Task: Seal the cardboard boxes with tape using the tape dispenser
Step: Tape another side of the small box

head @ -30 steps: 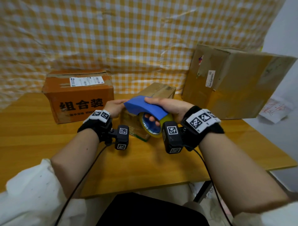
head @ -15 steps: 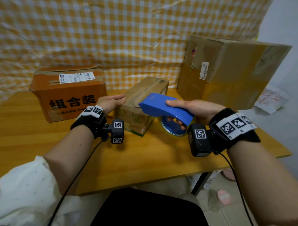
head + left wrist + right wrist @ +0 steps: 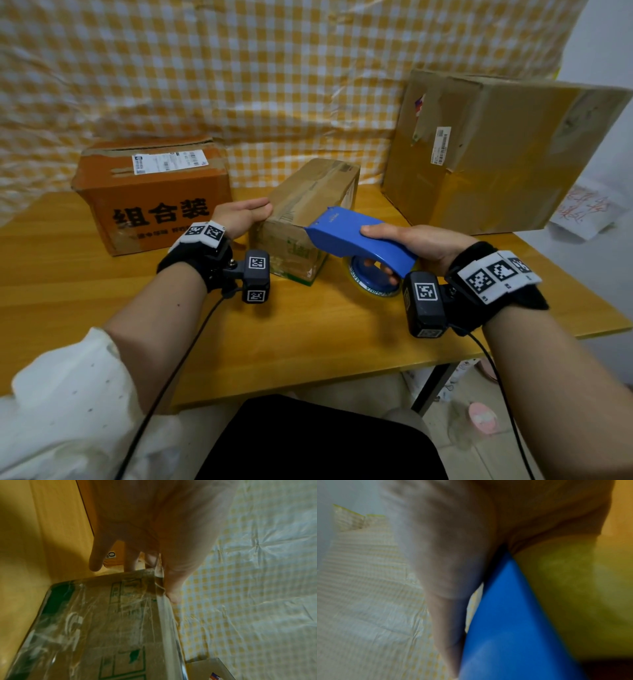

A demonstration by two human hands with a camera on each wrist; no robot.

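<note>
A small brown cardboard box (image 3: 308, 205) with tape over it stands mid-table. My left hand (image 3: 245, 214) rests against its near left corner, thumb along the top edge, fingers straight down its side (image 3: 130, 561). My right hand (image 3: 407, 243) grips the blue tape dispenser (image 3: 356, 236) by its handle, fingers curled through it, just right of the box's near end. The tape roll (image 3: 370, 282) hangs under the dispenser, close above the table. In the right wrist view the blue dispenser (image 3: 513, 622) fills the lower middle, blurred.
An orange printed box (image 3: 150, 195) stands at the back left. A large brown box (image 3: 496, 150) stands at the back right. The wooden table (image 3: 308, 342) ends close to my body; its right edge is near my right wrist. A checked cloth hangs behind.
My right hand has pulled the dispenser off the small box, toward the right and down. My left hand stays at the box's near left corner.
</note>
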